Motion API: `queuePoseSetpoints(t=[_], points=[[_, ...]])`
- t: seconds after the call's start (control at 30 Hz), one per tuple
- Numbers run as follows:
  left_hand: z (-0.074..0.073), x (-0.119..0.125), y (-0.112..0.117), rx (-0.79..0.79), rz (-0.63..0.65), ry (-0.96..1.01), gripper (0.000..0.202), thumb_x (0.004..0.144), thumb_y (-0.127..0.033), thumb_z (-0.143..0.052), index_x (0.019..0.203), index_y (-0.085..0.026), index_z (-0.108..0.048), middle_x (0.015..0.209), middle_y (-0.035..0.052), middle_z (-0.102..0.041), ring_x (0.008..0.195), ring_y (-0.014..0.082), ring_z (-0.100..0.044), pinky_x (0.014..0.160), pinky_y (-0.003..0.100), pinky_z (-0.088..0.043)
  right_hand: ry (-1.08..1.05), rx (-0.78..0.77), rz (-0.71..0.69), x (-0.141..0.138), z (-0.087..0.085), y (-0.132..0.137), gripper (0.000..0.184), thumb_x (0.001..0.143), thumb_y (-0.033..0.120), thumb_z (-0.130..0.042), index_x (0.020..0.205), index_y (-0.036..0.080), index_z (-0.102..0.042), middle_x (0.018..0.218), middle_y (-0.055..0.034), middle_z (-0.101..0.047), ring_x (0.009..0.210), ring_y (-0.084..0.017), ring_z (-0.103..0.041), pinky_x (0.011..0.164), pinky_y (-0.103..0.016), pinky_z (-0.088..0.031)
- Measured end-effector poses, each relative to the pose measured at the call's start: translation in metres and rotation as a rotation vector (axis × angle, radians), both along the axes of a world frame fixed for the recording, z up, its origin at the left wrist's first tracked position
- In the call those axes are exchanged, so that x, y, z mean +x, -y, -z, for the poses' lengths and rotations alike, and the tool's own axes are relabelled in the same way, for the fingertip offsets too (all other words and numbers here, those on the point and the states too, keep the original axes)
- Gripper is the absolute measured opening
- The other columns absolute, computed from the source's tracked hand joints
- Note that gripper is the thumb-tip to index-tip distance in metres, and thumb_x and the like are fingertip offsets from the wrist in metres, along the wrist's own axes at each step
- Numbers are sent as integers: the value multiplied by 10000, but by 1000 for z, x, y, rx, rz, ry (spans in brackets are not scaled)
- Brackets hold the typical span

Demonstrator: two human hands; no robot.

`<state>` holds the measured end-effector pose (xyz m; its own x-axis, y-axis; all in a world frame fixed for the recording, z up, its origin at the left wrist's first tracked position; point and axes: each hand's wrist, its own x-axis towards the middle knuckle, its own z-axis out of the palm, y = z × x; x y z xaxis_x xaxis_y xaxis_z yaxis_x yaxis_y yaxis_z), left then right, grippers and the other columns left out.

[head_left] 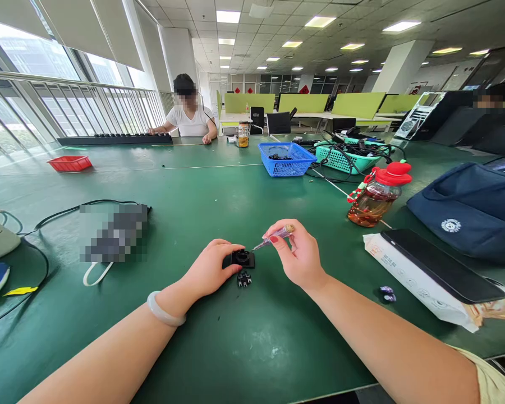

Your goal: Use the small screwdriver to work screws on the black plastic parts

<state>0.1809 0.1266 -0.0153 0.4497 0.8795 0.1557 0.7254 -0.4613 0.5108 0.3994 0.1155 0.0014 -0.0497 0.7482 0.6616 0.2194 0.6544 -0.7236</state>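
Note:
My left hand (pixel 210 268) is closed on a small black square part (pixel 243 258) that rests on the green table (pixel 235 348). My right hand (pixel 297 252) pinches a small clear-handled screwdriver (pixel 273 238), whose tip points down-left at the top of the black part. A second small black piece (pixel 244 278) lies on the table just in front of the black part, touching neither hand. A pale bangle (pixel 165 312) circles my left wrist.
A red-lidded bottle (pixel 376 196), a navy bag (pixel 471 210) and a phone (pixel 444 265) on a white box lie to the right. Blue (pixel 286 158) and teal (pixel 345 160) baskets stand behind. A red tray (pixel 69 163) and cables are at left. Another person sits at the far end.

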Motion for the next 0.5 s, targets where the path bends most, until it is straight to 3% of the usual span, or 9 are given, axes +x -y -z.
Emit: queuePoseSetpoints(t=[0.37,0.5], points=[[2,0,0,9,-21,-5,428,825,-279,-695,1251,-263,-662,1188,72,-695,1238,293,-543,1067,474,-482,124,-171,12,-4,3,-11,156,876,358,-627,809,231,-566,778,-2,-655,722,-160,-649,713,-295,-514],[3,0,-1,10,-33,7,420,832,-290,-693,1251,-271,-664,1191,81,-688,1241,290,-549,1058,468,-494,64,-177,134,-3,4,-9,172,879,370,-630,969,238,-567,818,-15,-697,765,-187,-698,699,-308,-532]])
